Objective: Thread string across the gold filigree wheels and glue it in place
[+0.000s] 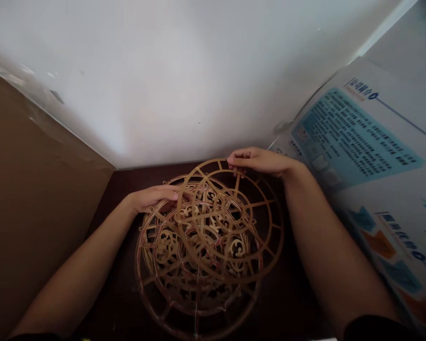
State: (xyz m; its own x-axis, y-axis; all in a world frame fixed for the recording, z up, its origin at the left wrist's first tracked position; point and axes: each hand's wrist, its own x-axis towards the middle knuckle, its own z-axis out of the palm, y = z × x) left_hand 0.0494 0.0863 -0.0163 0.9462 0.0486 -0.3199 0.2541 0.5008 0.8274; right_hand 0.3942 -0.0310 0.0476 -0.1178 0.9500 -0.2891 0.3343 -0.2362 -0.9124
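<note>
I've got right hand [247,160] pinched on far rim of spoked ring frame [261,204]; ring spreads bodyward and left of that hand, over scrollwork stack [166,245]. Left hand [156,197] half-curled by ring's left edge, can't tell if gripping. Round, no long axis.

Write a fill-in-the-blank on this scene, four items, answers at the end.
1. Of the upper spoked frame and the scrollwork frames below, the right hand pinches the rim of the ____.
2. Higher or lower: in the picture, the left hand sits ____ than the right.
3. On the poster, the large text block has a ____ background.
4. Left or right: the brown panel stands on the picture's ____ side.

Missing words: upper spoked frame; lower; blue; left.
</note>
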